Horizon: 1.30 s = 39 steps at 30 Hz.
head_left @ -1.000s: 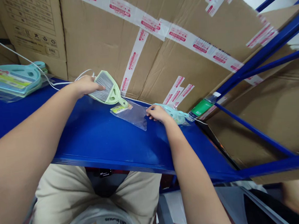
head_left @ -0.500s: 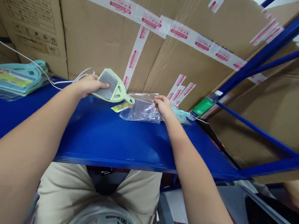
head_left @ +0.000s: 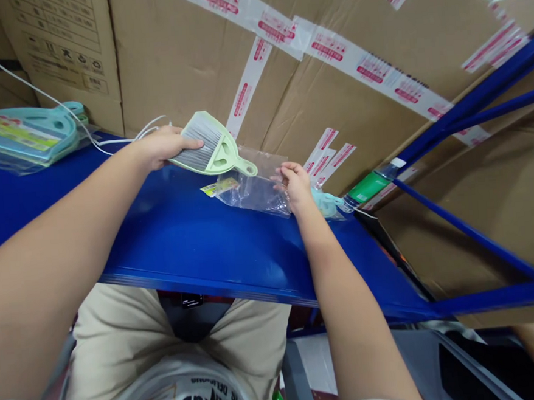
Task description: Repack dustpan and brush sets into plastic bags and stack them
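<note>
- My left hand [head_left: 163, 147] is closed on a pale green dustpan-and-brush set [head_left: 211, 148]. The thumb lies on top of the grey bristles and the fingers curl under the wide end.
- The set hangs just above the blue shelf [head_left: 183, 248], at about 12 o'clock from my lap and in front of the taped cardboard boxes [head_left: 343, 115].
- I judge the set to be light, stiff moulded plastic. The bristles are the only soft part, so a grip across the wide pan body should be firm, while the thin handle would give less control.
- Its long axis runs from 10 o'clock to 4 o'clock. The broad bristle end sits in my palm and the looped handle points to 4 o'clock, towards the bag.
- My right hand [head_left: 295, 183] is pinched shut on the 3 o'clock end of a clear plastic bag [head_left: 252, 189]. That end is lifted, and the rest sags onto the shelf.
- The bag looks thin, limp and slippery, so it will crumple and needs holding by the edge. Its yellow-green label [head_left: 220, 186] lies at its 9 o'clock end, just under the set's handle.
- A pale blue set [head_left: 328, 205] lies by my right wrist at 3 o'clock.
- A stack of bagged sets [head_left: 20, 135] rests far off at 9 o'clock, with a white cable [head_left: 84, 136] running past it.
</note>
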Motion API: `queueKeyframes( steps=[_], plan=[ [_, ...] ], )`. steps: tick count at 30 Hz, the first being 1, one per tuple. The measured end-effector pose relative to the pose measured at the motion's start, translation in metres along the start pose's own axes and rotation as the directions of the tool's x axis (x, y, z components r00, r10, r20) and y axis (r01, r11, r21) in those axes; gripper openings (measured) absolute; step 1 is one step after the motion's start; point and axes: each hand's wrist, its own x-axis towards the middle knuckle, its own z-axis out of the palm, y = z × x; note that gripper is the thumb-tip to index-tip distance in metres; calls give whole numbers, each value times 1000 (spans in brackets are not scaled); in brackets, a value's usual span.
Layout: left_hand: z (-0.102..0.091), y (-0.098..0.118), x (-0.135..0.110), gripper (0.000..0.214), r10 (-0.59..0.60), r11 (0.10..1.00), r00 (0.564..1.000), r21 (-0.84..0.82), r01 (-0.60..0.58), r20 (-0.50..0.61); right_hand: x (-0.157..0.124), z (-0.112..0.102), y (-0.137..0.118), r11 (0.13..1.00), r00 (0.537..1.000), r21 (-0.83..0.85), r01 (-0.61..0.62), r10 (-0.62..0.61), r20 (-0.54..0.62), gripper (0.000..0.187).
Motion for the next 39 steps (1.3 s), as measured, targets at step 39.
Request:
queueKeyframes(
  steps=[39],
  plan=[
    [37,-12,7,8,45,926,981,-360,-112,-191,-18,6,-15,975,974,217,-50,0,227,24]
  ],
)
